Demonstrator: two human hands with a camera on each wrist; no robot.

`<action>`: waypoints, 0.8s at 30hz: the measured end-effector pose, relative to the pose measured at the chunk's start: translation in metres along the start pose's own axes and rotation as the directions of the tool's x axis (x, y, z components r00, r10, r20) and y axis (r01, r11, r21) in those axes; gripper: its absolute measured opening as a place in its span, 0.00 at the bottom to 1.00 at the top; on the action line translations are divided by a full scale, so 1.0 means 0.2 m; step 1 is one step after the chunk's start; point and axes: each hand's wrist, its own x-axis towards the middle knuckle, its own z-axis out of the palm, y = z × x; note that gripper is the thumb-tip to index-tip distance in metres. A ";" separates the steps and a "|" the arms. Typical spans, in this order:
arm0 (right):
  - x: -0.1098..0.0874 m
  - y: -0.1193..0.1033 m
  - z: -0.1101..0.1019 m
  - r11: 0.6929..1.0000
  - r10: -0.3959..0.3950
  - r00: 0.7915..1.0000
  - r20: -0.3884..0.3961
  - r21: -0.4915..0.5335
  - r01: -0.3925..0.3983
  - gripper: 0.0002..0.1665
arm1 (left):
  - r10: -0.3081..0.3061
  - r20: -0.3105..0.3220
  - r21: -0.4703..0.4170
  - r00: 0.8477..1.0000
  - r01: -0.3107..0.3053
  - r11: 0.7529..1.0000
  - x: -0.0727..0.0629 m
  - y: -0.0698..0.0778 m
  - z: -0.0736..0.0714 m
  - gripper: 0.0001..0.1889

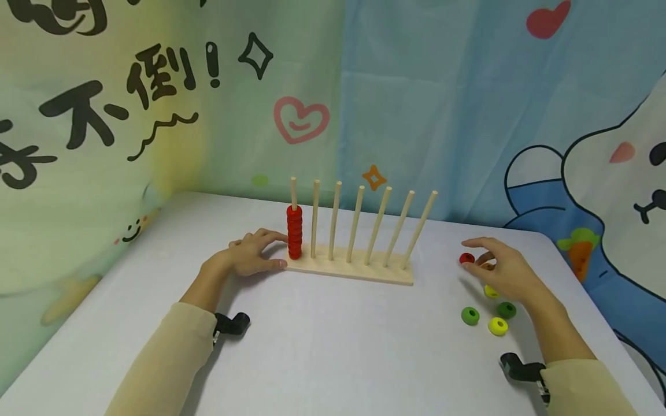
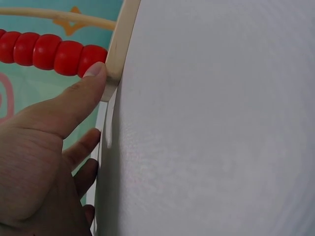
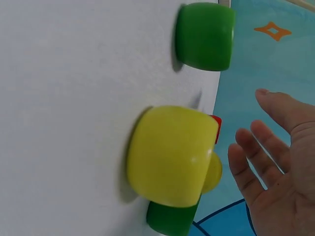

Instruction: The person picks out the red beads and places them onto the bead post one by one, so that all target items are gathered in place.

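A wooden peg rack [image 1: 359, 271] stands on the table, a row of upright pegs along its base. Red beads [image 1: 294, 234] are stacked on its leftmost peg; the other pegs are bare. My left hand [image 1: 250, 254] holds the rack's left end between thumb and index finger. In the left wrist view the thumb [image 2: 83, 101] presses at the base's edge beside the lowest red bead. To the right, my right hand [image 1: 503, 270] hovers over loose beads, fingers apart and slightly bent. A red bead [image 1: 466, 258] shows between thumb and index finger, with an orange-brown bead [image 1: 488, 266] partly hidden behind.
Nearer the front right lie two green beads [image 1: 470, 315] and two yellow beads [image 1: 498, 326], one yellow partly under the right hand in the head view. A printed cloth [image 1: 406, 115] hangs behind the white table [image 1: 333, 346].
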 end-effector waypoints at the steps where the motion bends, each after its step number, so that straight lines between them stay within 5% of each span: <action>1: 0.00 0.00 0.00 1.000 0.003 1.000 0.007 -0.006 -0.003 0.32 | 0.000 0.002 -0.001 1.000 0.000 1.000 0.00 0.00 0.00 0.38; 14: 0.04 0.06 0.02 0.993 0.112 0.990 0.084 -0.046 -0.108 0.36 | 0.000 0.002 0.008 1.000 0.000 1.000 -0.02 0.01 0.00 0.37; 24: 0.05 0.10 0.04 0.994 0.099 0.991 0.085 -0.061 -0.094 0.34 | 0.003 0.011 -0.003 1.000 -0.003 1.000 -0.03 0.03 -0.02 0.38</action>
